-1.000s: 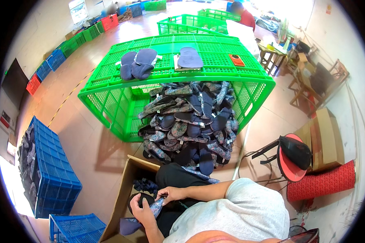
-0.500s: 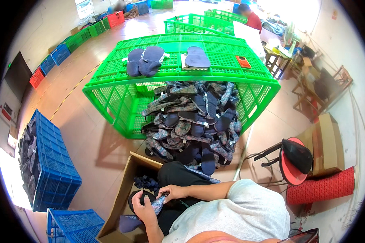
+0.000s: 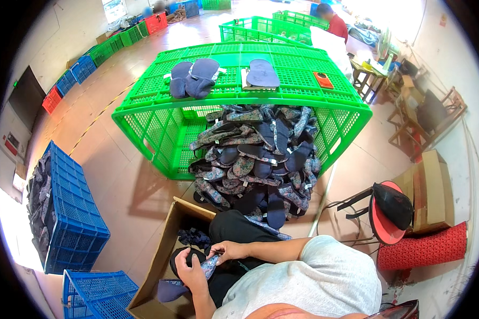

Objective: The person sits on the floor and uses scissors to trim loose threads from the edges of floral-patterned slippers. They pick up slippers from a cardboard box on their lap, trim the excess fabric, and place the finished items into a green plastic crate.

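Over my lap and the open cardboard box (image 3: 157, 266), both hands are closed on one slipper (image 3: 209, 267) with a blue floral upper and a dark navy sole. My left hand (image 3: 192, 270) grips its near side, a navy end sticking out below the hand. Fingers of my right hand (image 3: 227, 251) pinch the edge of the floral part; anything small between the fingertips is hidden. Inside the box lies a bunch of dark fabric pieces (image 3: 194, 237). A heap of similar slippers (image 3: 261, 154) spills out of the green crate (image 3: 138, 130), which lies on its side.
On top of the crate lie a pair of navy slippers (image 3: 194, 78), a single navy sole (image 3: 263, 73) and an orange phone-like object (image 3: 323, 80). Blue crates (image 3: 80, 207) stand at left. A red stool (image 3: 386, 223) holding a black cap and a red roll (image 3: 423, 247) are at right.
The whole view has shifted slightly. Both hands keep their hold on the slipper, with only slight finger movement.
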